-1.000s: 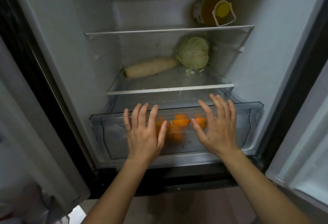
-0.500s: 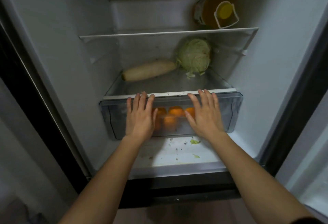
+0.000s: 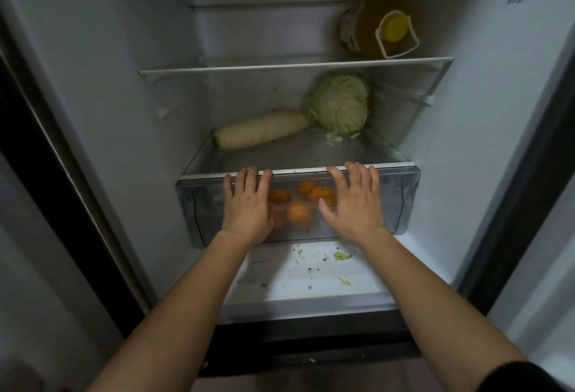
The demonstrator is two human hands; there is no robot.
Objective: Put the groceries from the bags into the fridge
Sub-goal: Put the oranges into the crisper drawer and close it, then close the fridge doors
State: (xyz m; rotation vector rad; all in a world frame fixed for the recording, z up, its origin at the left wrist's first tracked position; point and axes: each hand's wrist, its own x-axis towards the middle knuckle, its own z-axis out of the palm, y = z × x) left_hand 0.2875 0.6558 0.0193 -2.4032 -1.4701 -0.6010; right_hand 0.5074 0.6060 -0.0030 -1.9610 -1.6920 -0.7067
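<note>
Orange fruit [image 3: 300,213] inside clear drawer [image 3: 401,202]

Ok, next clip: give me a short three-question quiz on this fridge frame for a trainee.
1. True or false: the left hand and right hand press flat, fingers straight, on the front of the clear plastic fridge drawer.
2. What shows through the drawer front? A) round orange fruits B) brown eggs C) red tomatoes
3. Fill in: on the glass shelf above the drawer, the long white radish lies to the ___ of the round pale green cabbage.
Key: 1 true; 2 A; 3 left.
</note>
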